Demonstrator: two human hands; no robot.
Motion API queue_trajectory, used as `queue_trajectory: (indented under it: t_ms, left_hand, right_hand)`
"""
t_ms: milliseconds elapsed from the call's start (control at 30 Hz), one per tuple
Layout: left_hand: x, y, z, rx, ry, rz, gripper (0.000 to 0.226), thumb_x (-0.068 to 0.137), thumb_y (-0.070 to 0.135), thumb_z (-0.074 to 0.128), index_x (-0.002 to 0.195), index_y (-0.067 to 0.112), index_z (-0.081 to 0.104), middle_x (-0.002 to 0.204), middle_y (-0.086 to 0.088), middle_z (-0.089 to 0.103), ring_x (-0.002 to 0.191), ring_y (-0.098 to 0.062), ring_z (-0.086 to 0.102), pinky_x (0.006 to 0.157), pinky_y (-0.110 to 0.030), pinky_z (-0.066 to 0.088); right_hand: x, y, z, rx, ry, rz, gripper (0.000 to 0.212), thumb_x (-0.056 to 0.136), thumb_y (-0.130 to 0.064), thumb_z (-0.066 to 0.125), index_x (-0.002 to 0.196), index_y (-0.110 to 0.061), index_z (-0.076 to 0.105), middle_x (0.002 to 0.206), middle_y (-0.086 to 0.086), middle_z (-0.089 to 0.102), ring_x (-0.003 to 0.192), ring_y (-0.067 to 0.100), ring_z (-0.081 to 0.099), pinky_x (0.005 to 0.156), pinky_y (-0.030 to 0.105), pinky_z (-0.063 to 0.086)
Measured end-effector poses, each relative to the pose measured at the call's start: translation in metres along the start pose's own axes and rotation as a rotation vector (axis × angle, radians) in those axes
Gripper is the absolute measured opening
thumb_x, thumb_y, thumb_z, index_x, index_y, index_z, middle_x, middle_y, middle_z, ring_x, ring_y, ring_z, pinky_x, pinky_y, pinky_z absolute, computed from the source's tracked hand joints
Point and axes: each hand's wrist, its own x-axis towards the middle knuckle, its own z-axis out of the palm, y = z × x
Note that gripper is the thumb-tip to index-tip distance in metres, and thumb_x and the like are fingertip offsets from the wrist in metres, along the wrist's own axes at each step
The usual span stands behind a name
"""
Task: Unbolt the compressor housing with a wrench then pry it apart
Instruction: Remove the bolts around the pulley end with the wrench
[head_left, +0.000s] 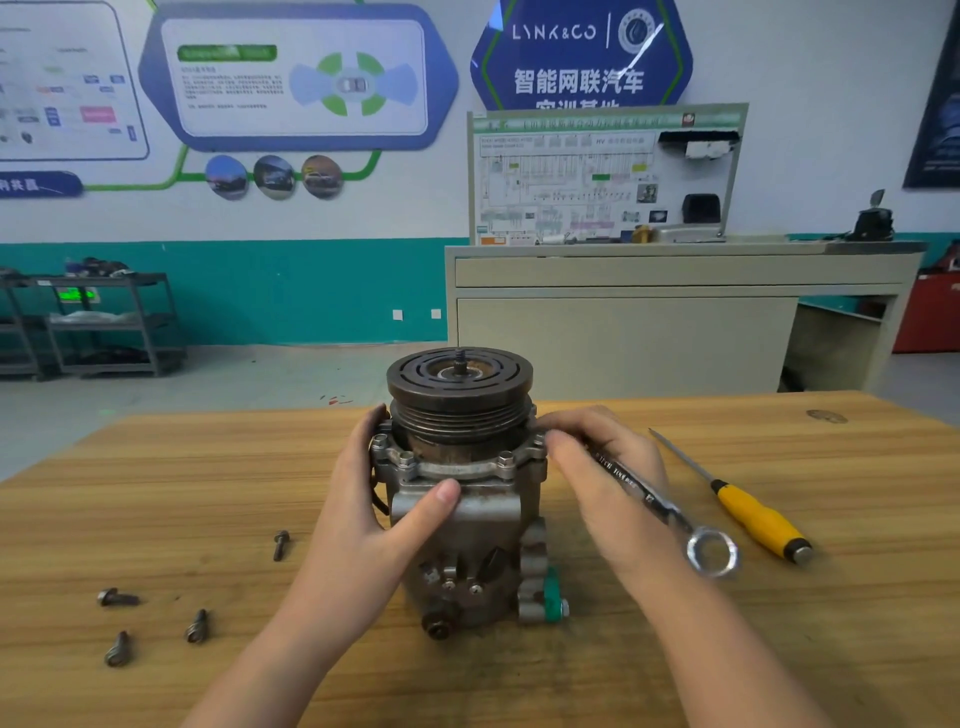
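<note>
Fingers first: the right hand's fingertips (558, 441) are bunched at the right edge of the housing flange, seemingly working a bolt there, while the long steel combination wrench (660, 501) lies clasped across that same right hand (613, 483), its ring end poking out toward the lower right. Over on the other side, the left hand (384, 499) wraps the grey cast-aluminium compressor housing (457, 519), thumb pressed flat on the front face, fingers curled round the back — a brace, I'd say, to stop the body twisting.

The compressor stands upright at frame centre on the pale wooden tabletop (779, 649), dark grooved pulley (460, 384) on top. Two silver flange bolts (506, 460) still sit in the front of the flange, so unbolting looks partly done.

Four loose dark bolts (197, 626) lie parked at lower left, well apart from the work. The yellow-handled screwdriver (753, 519) waits at right, just beyond the wrench, likely the prying tool.

Room to swing is open on both sides; the table's far edge runs just behind the pulley.
</note>
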Motion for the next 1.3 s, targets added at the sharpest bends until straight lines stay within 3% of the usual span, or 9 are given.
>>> queue_trajectory:
  t_ms: [167, 267, 400, 567, 633, 733, 1000, 1167, 1300]
  left_hand:
    - [0.0003, 0.0018, 0.0002, 0.008, -0.002, -0.007, 0.087, 0.063, 0.075, 0.060, 0.137, 0.055, 0.017, 0.127, 0.042, 0.033, 0.118, 0.022, 0.034, 0.088, -0.008, 0.033]
    - [0.0002, 0.0021, 0.0004, 0.012, -0.009, -0.005, 0.090, 0.062, 0.076, 0.058, 0.138, 0.054, 0.017, 0.125, 0.044, 0.032, 0.115, 0.025, 0.033, 0.087, -0.006, 0.031]
    - [-0.0004, 0.0018, 0.0003, 0.008, -0.011, -0.005, 0.093, 0.063, 0.073, 0.059, 0.142, 0.047, 0.019, 0.136, 0.031, 0.037, 0.123, 0.013, 0.037, 0.095, -0.012, 0.032]
    - [0.0001, 0.0025, 0.0000, 0.006, -0.013, 0.000, 0.091, 0.064, 0.072, 0.059, 0.142, 0.048, 0.019, 0.137, 0.029, 0.037, 0.121, 0.017, 0.036, 0.091, -0.010, 0.033]
    - [0.0006, 0.0023, -0.0006, -0.004, -0.011, 0.010, 0.090, 0.066, 0.068, 0.062, 0.143, 0.043, 0.023, 0.140, 0.025, 0.040, 0.126, 0.010, 0.039, 0.099, -0.015, 0.034]
    - [0.0005, 0.0023, -0.0012, -0.004, -0.007, 0.019, 0.094, 0.066, 0.067, 0.063, 0.145, 0.037, 0.024, 0.142, 0.019, 0.042, 0.128, 0.003, 0.040, 0.108, -0.027, 0.035]
    - [0.0011, 0.0012, -0.0008, -0.013, -0.001, 0.009, 0.093, 0.060, 0.074, 0.059, 0.141, 0.046, 0.023, 0.138, 0.027, 0.041, 0.122, 0.015, 0.040, 0.091, -0.007, 0.034]
    - [0.0010, 0.0013, -0.0009, -0.011, -0.005, 0.004, 0.089, 0.060, 0.076, 0.059, 0.138, 0.053, 0.021, 0.137, 0.029, 0.040, 0.122, 0.016, 0.038, 0.091, -0.009, 0.034]
    - [0.0018, 0.0024, -0.0009, -0.015, -0.003, 0.003, 0.085, 0.061, 0.073, 0.060, 0.135, 0.055, 0.021, 0.136, 0.029, 0.040, 0.121, 0.018, 0.037, 0.090, -0.007, 0.034]
  right_hand:
    - [-0.0009, -0.0001, 0.0020, 0.068, 0.008, 0.056, 0.008, 0.077, -0.028, 0.070, 0.082, -0.024, 0.066, 0.069, -0.011, 0.060, 0.065, 0.000, 0.057, 0.058, 0.011, 0.044]
    - [-0.0008, 0.0009, 0.0001, 0.032, -0.006, 0.035, 0.014, 0.083, -0.018, 0.059, 0.084, -0.023, 0.072, 0.079, -0.011, 0.070, 0.078, -0.003, 0.062, 0.065, 0.008, 0.045]
    - [-0.0026, -0.0007, 0.0006, 0.061, -0.012, 0.050, 0.006, 0.086, -0.021, 0.067, 0.089, -0.026, 0.066, 0.075, -0.006, 0.066, 0.071, 0.002, 0.062, 0.061, 0.012, 0.047]
    - [-0.0027, -0.0015, 0.0021, 0.053, 0.004, 0.046, 0.017, 0.090, -0.016, 0.059, 0.087, -0.027, 0.071, 0.081, -0.013, 0.071, 0.078, -0.004, 0.063, 0.065, 0.009, 0.046]
    - [-0.0030, -0.0021, 0.0035, 0.081, 0.021, 0.053, 0.006, 0.085, -0.033, 0.066, 0.087, -0.027, 0.067, 0.073, -0.008, 0.067, 0.069, 0.001, 0.061, 0.060, 0.012, 0.046]
    - [-0.0028, -0.0034, 0.0037, 0.041, 0.006, 0.038, 0.004, 0.081, -0.029, 0.067, 0.082, -0.025, 0.068, 0.071, -0.010, 0.065, 0.068, 0.004, 0.061, 0.059, 0.014, 0.045]
    - [-0.0024, -0.0019, 0.0024, 0.051, 0.018, 0.029, 0.014, 0.088, -0.013, 0.062, 0.080, -0.022, 0.068, 0.075, -0.002, 0.068, 0.073, 0.009, 0.064, 0.064, 0.016, 0.049]
    - [-0.0033, -0.0026, 0.0022, 0.077, 0.003, 0.050, 0.004, 0.082, -0.028, 0.072, 0.081, -0.027, 0.068, 0.073, 0.001, 0.067, 0.067, 0.009, 0.062, 0.059, 0.016, 0.048]
    - [-0.0032, -0.0028, 0.0038, 0.071, 0.032, 0.024, 0.011, 0.080, -0.027, 0.061, 0.088, -0.029, 0.068, 0.075, -0.007, 0.068, 0.071, 0.003, 0.064, 0.061, 0.010, 0.046]
